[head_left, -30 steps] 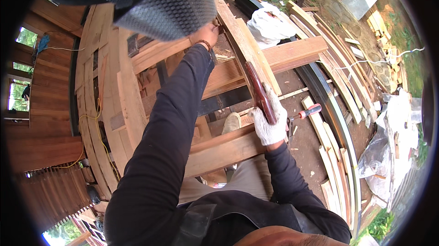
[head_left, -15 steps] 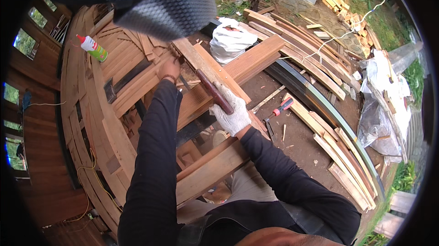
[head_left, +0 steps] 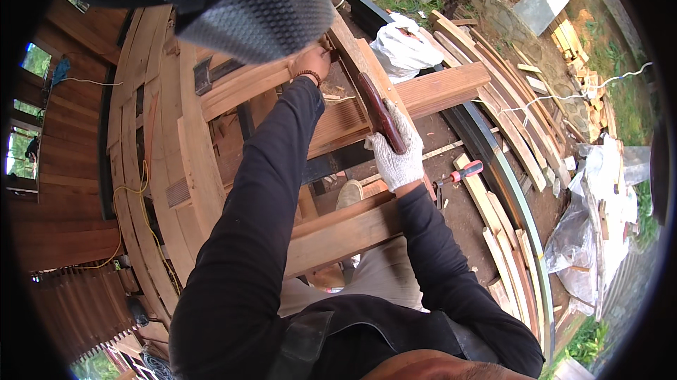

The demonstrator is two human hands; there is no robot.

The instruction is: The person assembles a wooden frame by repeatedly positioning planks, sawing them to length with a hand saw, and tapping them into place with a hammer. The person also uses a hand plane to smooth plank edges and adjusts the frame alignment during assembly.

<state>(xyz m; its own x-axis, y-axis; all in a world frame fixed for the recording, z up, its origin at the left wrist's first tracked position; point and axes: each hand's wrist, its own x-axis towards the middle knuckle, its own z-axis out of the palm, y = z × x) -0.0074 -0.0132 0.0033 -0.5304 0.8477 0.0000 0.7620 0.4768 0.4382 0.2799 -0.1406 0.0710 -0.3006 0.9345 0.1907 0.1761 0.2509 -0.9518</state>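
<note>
My right hand (head_left: pixel 396 153), in a white knit glove, is closed around a dark reddish-brown wooden rod (head_left: pixel 381 113), shaped like a tool handle. The rod lies along a narrow plank (head_left: pixel 350 43) that slants across a thick grooved beam (head_left: pixel 443 89). Farther off, my left hand (head_left: pixel 312 64) is bare, with a bead bracelet at the wrist. Its fingers are bent together beside the plank's far part; what they hold is too small to make out. A black textured object (head_left: pixel 264 16) blocks the view just beyond that hand.
A squared timber (head_left: pixel 345 239) crosses in front of my legs. Right of my gloved hand is a red-and-black handled tool (head_left: pixel 465 171). A white plastic bag (head_left: pixel 405 48) sits beyond the beam. Long boards (head_left: pixel 185 147) line the left, with a yellow cord (head_left: pixel 147 182) over them.
The view has swung, so the scene sits farther right and the glue bottle at left is out of sight. Both hands stay by the same plank, the right still around the rod.
</note>
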